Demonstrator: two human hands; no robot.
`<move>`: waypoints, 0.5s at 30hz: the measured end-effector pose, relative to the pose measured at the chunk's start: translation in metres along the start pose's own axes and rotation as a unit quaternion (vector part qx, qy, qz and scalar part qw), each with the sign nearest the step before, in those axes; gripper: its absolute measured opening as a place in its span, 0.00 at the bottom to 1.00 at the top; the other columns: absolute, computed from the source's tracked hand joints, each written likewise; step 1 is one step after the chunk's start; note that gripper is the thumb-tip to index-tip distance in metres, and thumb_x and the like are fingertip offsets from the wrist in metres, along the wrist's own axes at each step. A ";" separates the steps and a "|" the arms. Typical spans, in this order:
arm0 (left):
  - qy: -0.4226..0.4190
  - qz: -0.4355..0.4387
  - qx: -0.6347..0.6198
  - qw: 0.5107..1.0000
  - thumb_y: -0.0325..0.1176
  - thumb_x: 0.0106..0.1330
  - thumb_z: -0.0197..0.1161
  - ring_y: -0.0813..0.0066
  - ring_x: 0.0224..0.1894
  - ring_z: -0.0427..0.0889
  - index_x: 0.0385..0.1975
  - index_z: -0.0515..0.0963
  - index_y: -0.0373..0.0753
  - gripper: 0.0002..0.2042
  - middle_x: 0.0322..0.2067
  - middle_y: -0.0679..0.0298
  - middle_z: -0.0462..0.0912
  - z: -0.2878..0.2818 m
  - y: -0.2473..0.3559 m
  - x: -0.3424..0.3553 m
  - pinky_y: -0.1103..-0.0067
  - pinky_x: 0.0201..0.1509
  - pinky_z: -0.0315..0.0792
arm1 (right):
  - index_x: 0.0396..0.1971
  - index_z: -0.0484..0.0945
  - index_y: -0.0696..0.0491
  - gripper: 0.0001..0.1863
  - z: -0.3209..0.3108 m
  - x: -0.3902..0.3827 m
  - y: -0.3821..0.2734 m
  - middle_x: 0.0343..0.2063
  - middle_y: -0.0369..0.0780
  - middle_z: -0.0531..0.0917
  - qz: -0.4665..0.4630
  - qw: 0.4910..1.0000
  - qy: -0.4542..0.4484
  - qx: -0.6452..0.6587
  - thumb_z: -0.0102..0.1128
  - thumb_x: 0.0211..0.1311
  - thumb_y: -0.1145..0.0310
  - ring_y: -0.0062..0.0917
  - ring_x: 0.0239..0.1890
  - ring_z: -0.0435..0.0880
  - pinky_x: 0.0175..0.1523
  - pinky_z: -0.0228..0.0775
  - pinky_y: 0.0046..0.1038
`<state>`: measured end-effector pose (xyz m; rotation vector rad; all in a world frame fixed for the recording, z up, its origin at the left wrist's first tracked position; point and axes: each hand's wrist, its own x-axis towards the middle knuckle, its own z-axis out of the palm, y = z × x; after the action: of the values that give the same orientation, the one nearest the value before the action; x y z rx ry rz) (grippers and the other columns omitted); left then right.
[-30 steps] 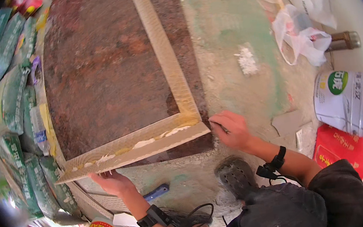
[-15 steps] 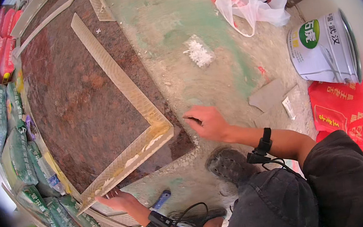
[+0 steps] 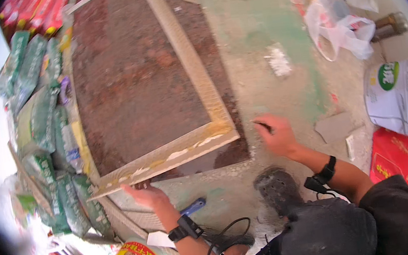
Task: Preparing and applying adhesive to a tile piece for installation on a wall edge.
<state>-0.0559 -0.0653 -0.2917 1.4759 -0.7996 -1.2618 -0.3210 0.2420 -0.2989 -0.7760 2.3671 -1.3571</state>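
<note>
A pale, ridged L-shaped strip frame (image 3: 188, 63) lies on a dark reddish-brown stone slab (image 3: 127, 86); yellowish adhesive shows along its near edge and at the corner. My left hand (image 3: 149, 196) is at the near strip, towards its left end. Its thumb touches the strip's edge, while the other fingers curl beneath and are partly hidden. Right of the frame's corner, my right hand (image 3: 276, 134) hovers apart from the slab with its fingers curled in a pinch. Something small and dark may be between them, but I cannot make it out.
Green bags (image 3: 35, 122) line the slab's left side. A blue-handled tool (image 3: 193, 207) lies close to my left wrist. White bits (image 3: 278, 60), a broken grey tile piece (image 3: 334, 127), a white bucket (image 3: 397, 101) and a red bag (image 3: 404, 159) are to the right.
The view has shifted, so the slab and everything around it appear farther right. My left hand sits slightly farther from the strip's left end. My right hand keeps its curled shape.
</note>
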 end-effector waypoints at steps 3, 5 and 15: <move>0.012 0.004 0.005 1.000 0.63 0.77 0.53 0.57 0.62 0.76 0.72 0.68 0.37 0.36 0.63 0.53 0.76 -0.001 -0.001 0.002 0.61 0.66 0.69 | 0.41 0.85 0.59 0.08 -0.001 0.002 -0.002 0.36 0.48 0.88 0.034 0.999 -0.028 0.002 0.66 0.65 0.73 0.41 0.33 0.87 0.40 0.78 0.35; 0.024 0.002 0.003 1.000 0.63 0.77 0.53 0.58 0.61 0.76 0.71 0.68 0.38 0.36 0.62 0.54 0.77 -0.002 -0.003 0.001 0.61 0.65 0.69 | 0.41 0.85 0.59 0.08 -0.002 0.002 -0.004 0.35 0.47 0.88 0.030 0.999 -0.028 0.007 0.66 0.65 0.73 0.40 0.33 0.87 0.40 0.78 0.34; 0.041 0.009 -0.009 0.999 0.62 0.77 0.55 0.64 0.59 0.76 0.69 0.70 0.39 0.34 0.58 0.59 0.79 -0.002 -0.007 -0.004 0.65 0.64 0.69 | 0.39 0.84 0.60 0.06 0.005 0.007 -0.004 0.31 0.45 0.85 0.023 0.999 -0.029 0.006 0.67 0.65 0.75 0.31 0.28 0.83 0.37 0.75 0.30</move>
<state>-0.0560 -0.0597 -0.2969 1.4938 -0.7446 -1.1835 -0.3226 0.2327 -0.2976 -0.7420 2.3147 -1.3116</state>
